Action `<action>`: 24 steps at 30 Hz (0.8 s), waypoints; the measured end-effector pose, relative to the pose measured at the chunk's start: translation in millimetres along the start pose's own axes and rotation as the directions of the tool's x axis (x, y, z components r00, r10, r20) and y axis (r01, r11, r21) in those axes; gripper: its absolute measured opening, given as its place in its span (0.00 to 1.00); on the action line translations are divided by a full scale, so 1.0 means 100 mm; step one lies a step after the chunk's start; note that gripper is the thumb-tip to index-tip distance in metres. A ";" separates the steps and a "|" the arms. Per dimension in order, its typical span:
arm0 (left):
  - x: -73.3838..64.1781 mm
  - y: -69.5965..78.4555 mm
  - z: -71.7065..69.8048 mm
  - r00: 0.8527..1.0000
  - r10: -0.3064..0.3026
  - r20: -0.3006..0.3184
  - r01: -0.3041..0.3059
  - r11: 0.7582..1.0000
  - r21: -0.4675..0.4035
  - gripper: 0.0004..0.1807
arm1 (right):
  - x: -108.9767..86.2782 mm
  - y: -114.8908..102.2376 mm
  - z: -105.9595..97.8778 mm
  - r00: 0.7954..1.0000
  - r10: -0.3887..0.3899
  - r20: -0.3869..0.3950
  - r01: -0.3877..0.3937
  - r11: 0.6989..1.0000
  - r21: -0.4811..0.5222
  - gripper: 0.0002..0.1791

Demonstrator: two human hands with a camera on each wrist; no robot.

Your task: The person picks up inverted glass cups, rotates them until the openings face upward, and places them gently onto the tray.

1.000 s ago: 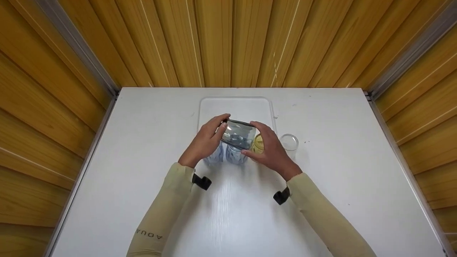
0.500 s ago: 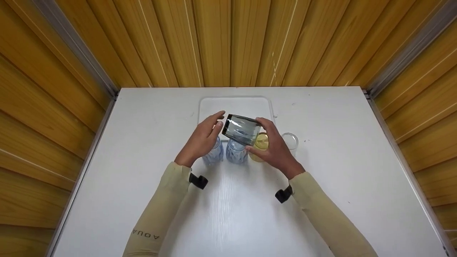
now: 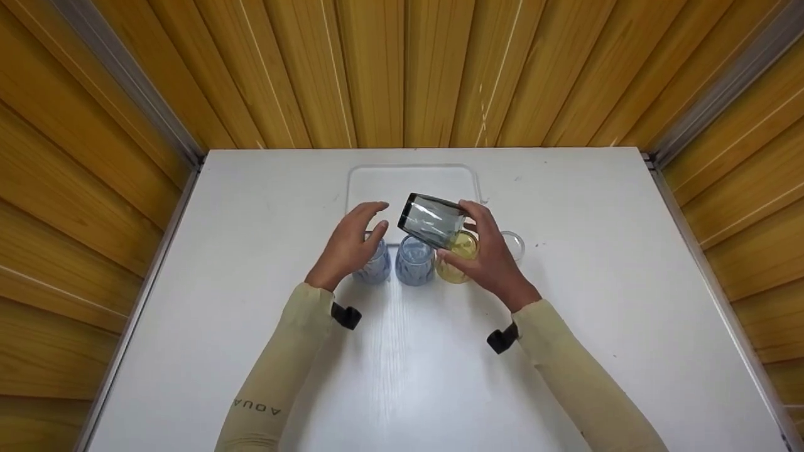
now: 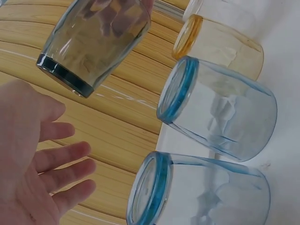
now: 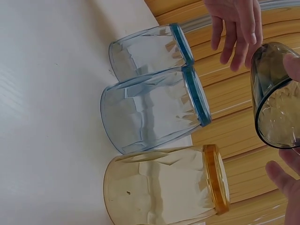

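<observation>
The right hand (image 3: 496, 263) grips a smoky-grey, see-through, tapered tumbler (image 3: 433, 220) near its open rim, thumb and fingers on opposite sides; it is tilted sideways, dark base toward the left hand (image 3: 347, 248), whose fingers are relaxed, thumb apart, holding nothing just beside that base; below the left fingers stands one blue see-through tumbler (image 3: 372, 270), between the hands another blue see-through tumbler (image 3: 414, 270), below the right fingers a yellow see-through tumbler (image 3: 451, 271); a pale rounded-rectangular tray (image 3: 411, 166) lies beyond the fingertips
</observation>
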State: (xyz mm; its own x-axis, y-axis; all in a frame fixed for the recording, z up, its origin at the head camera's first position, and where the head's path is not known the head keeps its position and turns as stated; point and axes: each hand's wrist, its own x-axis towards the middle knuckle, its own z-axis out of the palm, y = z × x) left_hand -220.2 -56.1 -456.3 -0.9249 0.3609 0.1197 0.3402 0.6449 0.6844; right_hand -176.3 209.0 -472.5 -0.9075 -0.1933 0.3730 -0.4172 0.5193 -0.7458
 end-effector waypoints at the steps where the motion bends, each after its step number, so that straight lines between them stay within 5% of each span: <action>1: 0.01 -0.01 0.01 1.000 -0.003 -0.001 0.003 1.000 0.009 0.23 | 0.00 0.00 0.00 1.000 0.005 -0.003 -0.005 1.000 0.011 0.50; 16: 0.13 -0.18 0.26 0.997 -0.007 -0.074 0.024 0.971 0.239 0.17 | 0.00 0.03 -0.08 0.999 0.027 -0.020 -0.027 1.000 -0.009 0.49; 24: 0.20 -0.23 0.41 0.998 -0.032 -0.050 0.045 0.959 0.280 0.16 | 0.00 0.06 -0.12 0.998 0.042 -0.037 -0.043 0.999 -0.008 0.48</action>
State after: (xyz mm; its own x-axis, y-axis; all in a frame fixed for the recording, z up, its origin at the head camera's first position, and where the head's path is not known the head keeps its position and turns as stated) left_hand -239.2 -36.1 -498.9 -0.9426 0.3058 0.1339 0.3325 0.8232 0.4603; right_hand -178.0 221.9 -470.3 -0.9219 -0.1402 0.3612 -0.3777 0.5337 -0.7566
